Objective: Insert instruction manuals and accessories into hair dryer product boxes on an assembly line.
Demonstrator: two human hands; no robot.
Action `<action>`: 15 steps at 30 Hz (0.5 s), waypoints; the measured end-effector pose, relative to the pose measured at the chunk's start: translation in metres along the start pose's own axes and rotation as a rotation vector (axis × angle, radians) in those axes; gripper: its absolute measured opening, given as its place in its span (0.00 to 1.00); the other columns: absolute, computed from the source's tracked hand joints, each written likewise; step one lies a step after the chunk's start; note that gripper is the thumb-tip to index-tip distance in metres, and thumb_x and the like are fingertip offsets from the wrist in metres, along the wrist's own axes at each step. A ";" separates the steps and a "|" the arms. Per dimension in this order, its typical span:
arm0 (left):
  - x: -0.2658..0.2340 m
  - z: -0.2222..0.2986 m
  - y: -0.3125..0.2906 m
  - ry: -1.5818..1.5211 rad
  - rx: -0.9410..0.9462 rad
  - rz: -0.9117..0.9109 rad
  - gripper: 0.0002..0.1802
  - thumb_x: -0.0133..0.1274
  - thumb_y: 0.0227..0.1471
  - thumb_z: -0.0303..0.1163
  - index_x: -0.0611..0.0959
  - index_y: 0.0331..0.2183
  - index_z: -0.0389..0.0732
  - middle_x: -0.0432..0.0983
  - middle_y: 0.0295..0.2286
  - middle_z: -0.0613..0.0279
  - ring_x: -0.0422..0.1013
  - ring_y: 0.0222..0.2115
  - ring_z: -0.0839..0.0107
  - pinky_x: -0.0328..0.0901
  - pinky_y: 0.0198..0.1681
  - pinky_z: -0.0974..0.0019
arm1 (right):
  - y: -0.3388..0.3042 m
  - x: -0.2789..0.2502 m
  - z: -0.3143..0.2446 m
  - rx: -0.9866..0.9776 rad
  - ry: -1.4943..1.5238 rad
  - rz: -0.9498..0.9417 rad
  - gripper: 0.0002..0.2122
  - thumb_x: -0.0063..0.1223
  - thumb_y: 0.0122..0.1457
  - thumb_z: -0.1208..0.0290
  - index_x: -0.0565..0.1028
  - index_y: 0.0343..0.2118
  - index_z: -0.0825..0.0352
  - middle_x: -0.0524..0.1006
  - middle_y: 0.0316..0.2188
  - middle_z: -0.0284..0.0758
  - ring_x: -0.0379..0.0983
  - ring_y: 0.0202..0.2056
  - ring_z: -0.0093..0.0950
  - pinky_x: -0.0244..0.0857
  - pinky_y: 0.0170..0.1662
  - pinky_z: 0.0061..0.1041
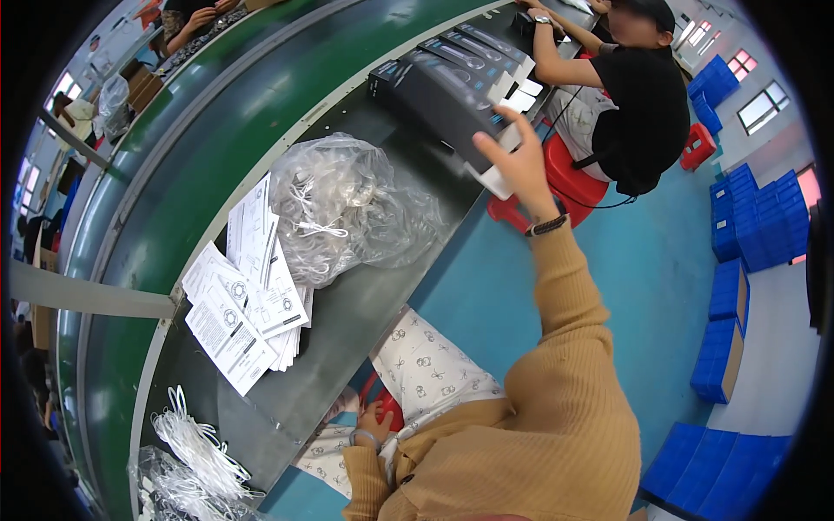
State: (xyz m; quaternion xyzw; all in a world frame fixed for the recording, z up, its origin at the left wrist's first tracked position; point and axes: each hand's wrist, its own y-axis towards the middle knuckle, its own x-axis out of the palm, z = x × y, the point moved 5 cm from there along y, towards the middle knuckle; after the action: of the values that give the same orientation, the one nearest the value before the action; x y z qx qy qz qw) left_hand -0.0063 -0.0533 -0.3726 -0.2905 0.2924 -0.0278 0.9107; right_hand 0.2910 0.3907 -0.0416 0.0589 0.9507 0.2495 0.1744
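Note:
My right hand [523,165] reaches out with thumb and fingers apart at the near end of a row of black boxes [443,97]. The nearest box has its white end flap [493,181] folded open beside my palm. I cannot tell whether my fingertips touch the box. My left hand [373,425] is low by my lap, beside a red stool [388,401], its fingers loosely apart and nothing seen in them. Left of my right arm lie a clear plastic bag [382,213] with white cables [320,228] and a fanned pile of printed sheets [230,326].
Bundled white cables [200,447] lie at the bench's near left end. A green conveyor belt [195,161] runs along the far side, with a metal post [95,291] at left. A co-worker in black [638,104] sits at right. Blue bins [721,469] line the wall.

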 end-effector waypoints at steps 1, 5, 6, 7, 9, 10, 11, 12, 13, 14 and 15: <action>-0.001 0.002 -0.001 -0.001 0.002 0.000 0.24 0.58 0.47 0.37 0.75 0.45 0.36 0.78 0.32 0.53 0.74 0.34 0.64 0.68 0.40 0.65 | 0.008 -0.008 0.010 0.035 0.027 0.074 0.26 0.66 0.46 0.64 0.71 0.47 0.71 0.75 0.42 0.40 0.70 0.45 0.28 0.61 0.51 0.26; -0.008 0.009 0.000 -0.019 -0.077 -0.071 0.26 0.56 0.48 0.42 0.74 0.47 0.39 0.77 0.37 0.51 0.73 0.38 0.58 0.67 0.43 0.59 | 0.014 -0.015 0.009 -0.008 -0.174 0.198 0.26 0.66 0.45 0.61 0.72 0.46 0.69 0.72 0.45 0.45 0.69 0.48 0.36 0.60 0.52 0.30; -0.007 0.009 0.000 -0.017 -0.076 -0.076 0.26 0.56 0.48 0.42 0.74 0.47 0.39 0.77 0.37 0.51 0.73 0.38 0.58 0.67 0.43 0.59 | 0.010 -0.007 0.006 -0.041 -0.116 0.135 0.27 0.66 0.44 0.60 0.72 0.46 0.68 0.73 0.44 0.44 0.69 0.48 0.37 0.60 0.52 0.30; -0.007 0.008 0.002 -0.016 -0.066 -0.065 0.26 0.56 0.48 0.41 0.74 0.47 0.39 0.77 0.36 0.52 0.73 0.37 0.58 0.67 0.42 0.59 | 0.003 0.003 -0.002 -0.099 -0.114 0.057 0.27 0.66 0.44 0.60 0.72 0.46 0.68 0.73 0.44 0.43 0.69 0.48 0.37 0.60 0.52 0.31; -0.008 0.008 0.004 -0.009 -0.054 -0.057 0.25 0.56 0.48 0.41 0.74 0.46 0.39 0.77 0.35 0.52 0.74 0.36 0.59 0.67 0.41 0.59 | -0.012 0.023 -0.008 -0.181 -0.130 -0.026 0.27 0.66 0.44 0.60 0.71 0.46 0.67 0.73 0.43 0.44 0.69 0.47 0.37 0.60 0.52 0.31; -0.008 0.010 0.004 -0.003 -0.052 -0.042 0.25 0.56 0.48 0.41 0.75 0.46 0.38 0.77 0.34 0.53 0.74 0.35 0.59 0.68 0.40 0.60 | -0.016 0.036 -0.007 -0.194 -0.097 -0.084 0.27 0.65 0.44 0.60 0.71 0.47 0.65 0.73 0.42 0.44 0.69 0.47 0.39 0.61 0.51 0.32; -0.011 0.011 0.003 0.003 -0.053 -0.024 0.24 0.57 0.48 0.40 0.75 0.45 0.38 0.77 0.34 0.53 0.73 0.34 0.60 0.68 0.39 0.60 | -0.019 0.046 -0.013 -0.203 -0.117 -0.116 0.26 0.65 0.43 0.60 0.71 0.47 0.63 0.71 0.41 0.44 0.69 0.46 0.40 0.61 0.51 0.32; -0.010 0.009 0.003 0.014 -0.050 -0.026 0.24 0.57 0.48 0.40 0.75 0.45 0.38 0.77 0.34 0.53 0.73 0.34 0.60 0.68 0.39 0.60 | -0.020 0.056 -0.010 -0.233 -0.132 -0.127 0.26 0.65 0.44 0.60 0.71 0.47 0.62 0.69 0.43 0.43 0.68 0.46 0.41 0.61 0.50 0.33; -0.007 0.004 0.004 -0.030 -0.057 -0.026 0.24 0.57 0.47 0.40 0.75 0.45 0.38 0.77 0.33 0.53 0.73 0.33 0.61 0.68 0.39 0.61 | -0.021 0.062 -0.008 -0.231 -0.159 -0.134 0.26 0.65 0.44 0.60 0.72 0.47 0.62 0.68 0.44 0.43 0.67 0.46 0.42 0.61 0.51 0.33; -0.006 0.003 0.004 -0.075 -0.065 -0.025 0.23 0.57 0.47 0.39 0.76 0.44 0.38 0.77 0.33 0.54 0.73 0.32 0.61 0.68 0.38 0.62 | -0.021 0.068 -0.005 -0.230 -0.184 -0.142 0.25 0.64 0.44 0.60 0.72 0.46 0.62 0.67 0.45 0.44 0.66 0.47 0.43 0.61 0.51 0.34; -0.006 0.003 0.004 -0.077 -0.036 -0.011 0.23 0.58 0.47 0.37 0.76 0.44 0.37 0.77 0.30 0.56 0.73 0.30 0.65 0.68 0.36 0.64 | -0.019 0.071 -0.004 -0.271 -0.216 -0.079 0.24 0.64 0.43 0.60 0.73 0.45 0.62 0.66 0.46 0.44 0.63 0.49 0.43 0.58 0.51 0.37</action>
State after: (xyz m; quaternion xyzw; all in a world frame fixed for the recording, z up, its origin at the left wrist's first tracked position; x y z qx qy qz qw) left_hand -0.0105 -0.0468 -0.3698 -0.3095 0.2559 -0.0164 0.9157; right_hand 0.2228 0.3868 -0.0687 0.0240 0.8856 0.3605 0.2917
